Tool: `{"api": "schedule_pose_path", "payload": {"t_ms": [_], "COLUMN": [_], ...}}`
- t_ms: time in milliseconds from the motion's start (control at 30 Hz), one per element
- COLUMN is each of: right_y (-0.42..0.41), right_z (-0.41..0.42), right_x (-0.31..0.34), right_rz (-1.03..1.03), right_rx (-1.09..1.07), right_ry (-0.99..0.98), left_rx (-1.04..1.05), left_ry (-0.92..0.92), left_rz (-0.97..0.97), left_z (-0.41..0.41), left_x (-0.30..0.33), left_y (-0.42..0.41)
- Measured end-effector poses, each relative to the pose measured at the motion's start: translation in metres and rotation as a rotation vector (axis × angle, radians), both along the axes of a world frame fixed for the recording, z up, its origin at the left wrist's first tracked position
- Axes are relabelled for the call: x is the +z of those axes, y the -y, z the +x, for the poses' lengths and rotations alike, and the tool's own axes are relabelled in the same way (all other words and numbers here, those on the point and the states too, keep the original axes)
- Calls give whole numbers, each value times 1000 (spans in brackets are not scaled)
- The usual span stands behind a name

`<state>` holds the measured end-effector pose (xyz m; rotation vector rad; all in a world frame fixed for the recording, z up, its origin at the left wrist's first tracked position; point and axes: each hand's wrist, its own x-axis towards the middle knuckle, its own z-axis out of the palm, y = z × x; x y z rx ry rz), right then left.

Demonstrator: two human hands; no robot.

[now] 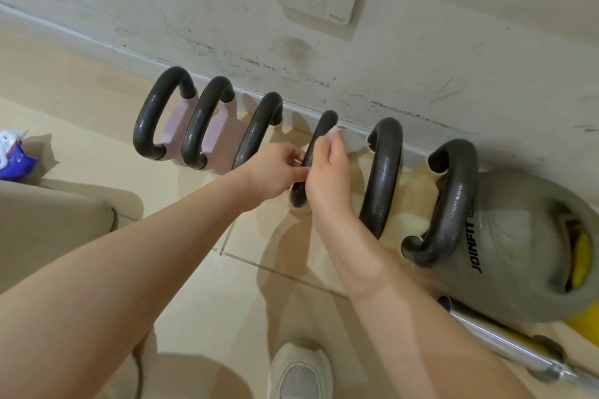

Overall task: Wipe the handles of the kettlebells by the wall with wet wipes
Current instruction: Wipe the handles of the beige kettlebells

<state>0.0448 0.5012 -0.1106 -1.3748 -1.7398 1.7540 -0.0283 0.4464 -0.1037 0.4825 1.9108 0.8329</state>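
Six kettlebell handles [384, 172] line the floor's wall edge; both hands, left [275, 168] and right [329, 172], grip the fourth handle [319, 133], right pinching one wet wipe [334, 133].

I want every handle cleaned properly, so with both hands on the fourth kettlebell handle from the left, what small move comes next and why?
Probably slide the right hand with the wet wipe down the fourth handle toward its lower end, while the left hand steadies it; the wipe sits near the top.

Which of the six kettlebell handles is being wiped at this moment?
The fourth handle from the left. Both hands are on it: the right hand presses a white wipe against it, the left hand steadies it. The other five are untouched.
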Motion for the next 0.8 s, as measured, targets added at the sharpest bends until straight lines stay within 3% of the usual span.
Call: {"api": "schedule_pose_path", "payload": {"t_ms": [133,300,433,500,700,800], "right_y": [13,-8,-5,-10,-34,-36], "right_z": [13,9,15,11,-15,-3], "right_x": [-9,-12,-14,-15,-5,-4], "right_rz": [62,307,406,397,49,309], "right_rx": [39,17,150,208,180,379], "right_ry": [-107,2,13,41,33,52], "left_rx": [-6,-50,-92,-83,-1,-3], "left_ry": [121,178,160,175,254,230], "left_rz": [24,26,57,91,215,224], "left_z": [-8,-19,-16,-10,-6,-4], "left_x": [0,-4,-4,-7,-11,-12], "left_y": [-5,-14,-7,3,21,17]}}
